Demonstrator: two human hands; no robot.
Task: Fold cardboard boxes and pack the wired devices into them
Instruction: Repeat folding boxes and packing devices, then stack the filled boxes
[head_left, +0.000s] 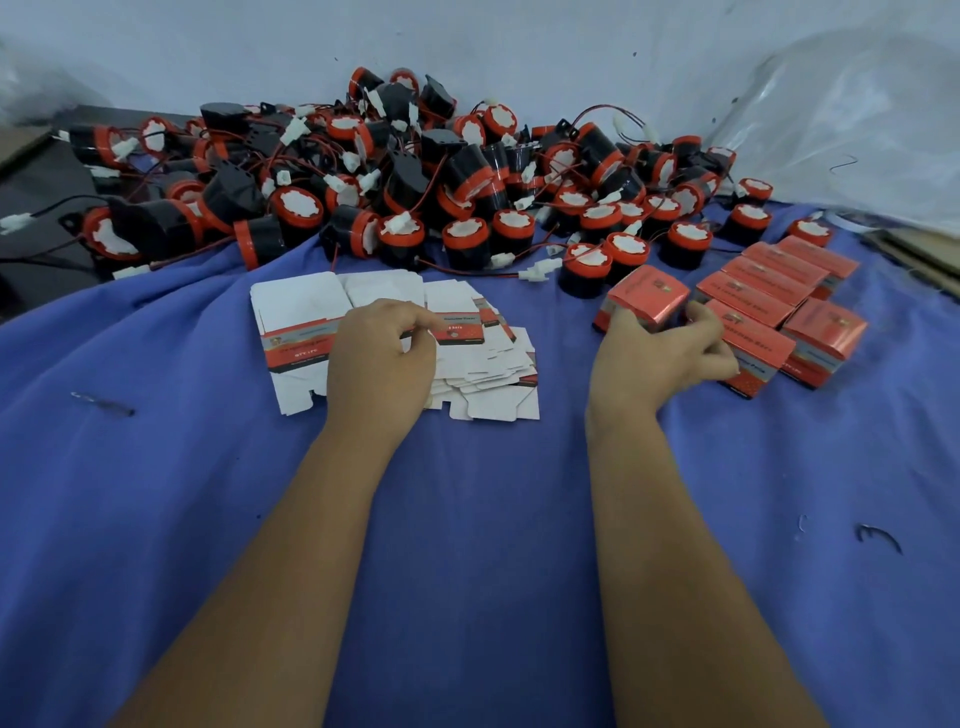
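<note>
**Hands on flats and box**

Left hand (382, 353) pinching top flat (460, 327) of stack (483, 379) on blue cloth (467, 519). Right hand (660, 353) curled round folded box (647, 296), beside packed boxes (779, 291). Devices (395, 171) heaped behind.

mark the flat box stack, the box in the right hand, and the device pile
flat box stack (306, 317): head view, white flap of top blank.
held box (649, 293): head view, red top face.
device pile (467, 171): head view, black body mid-pile.

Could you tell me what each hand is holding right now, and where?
Left hand pinches a flat box blank by its near edge; right hand grips a folded red box by its sides.
</note>
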